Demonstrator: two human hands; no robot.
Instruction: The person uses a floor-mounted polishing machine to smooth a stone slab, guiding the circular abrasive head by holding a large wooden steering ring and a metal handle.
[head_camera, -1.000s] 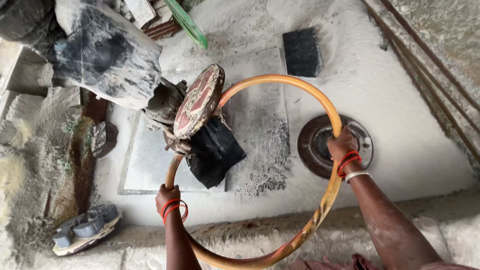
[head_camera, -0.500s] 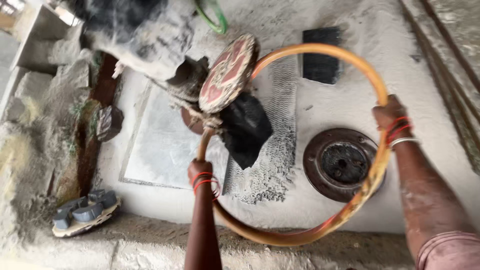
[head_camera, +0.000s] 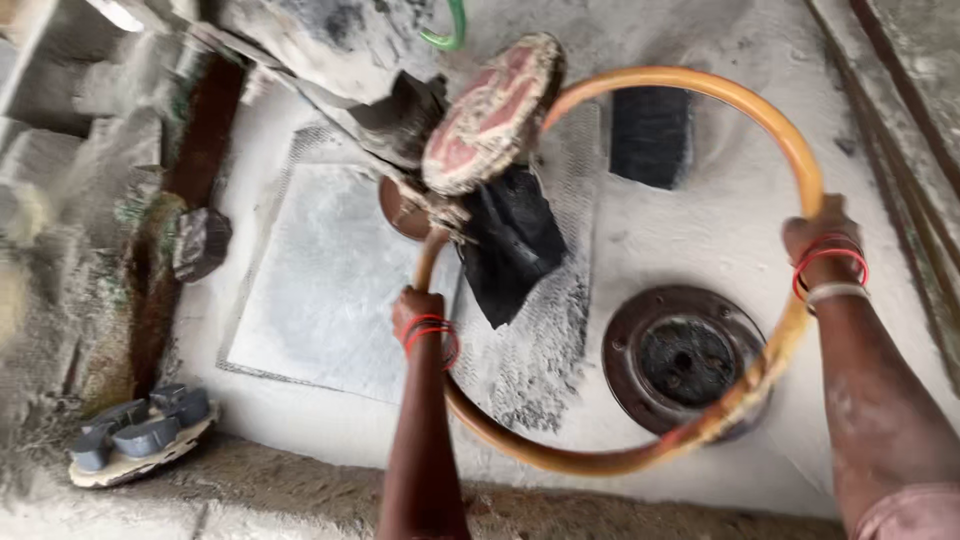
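Head view: both hands are on the hoop (head_camera: 640, 455), a big orange ring standing over the dusty surface (head_camera: 330, 290). It circles the disc (head_camera: 492, 112) and the black cloth (head_camera: 515, 245) hanging under it.

Left hand (head_camera: 418, 312) has its fingers clenched round the near-left arc, forearm running straight up from the bottom edge. Right hand (head_camera: 820, 240) grips the far-right arc, wrist bent (red bangles on both).

My guess at the risk: the hoop's top looks close to the disc, so a tilt could snag it, and dust may make a grip slip.
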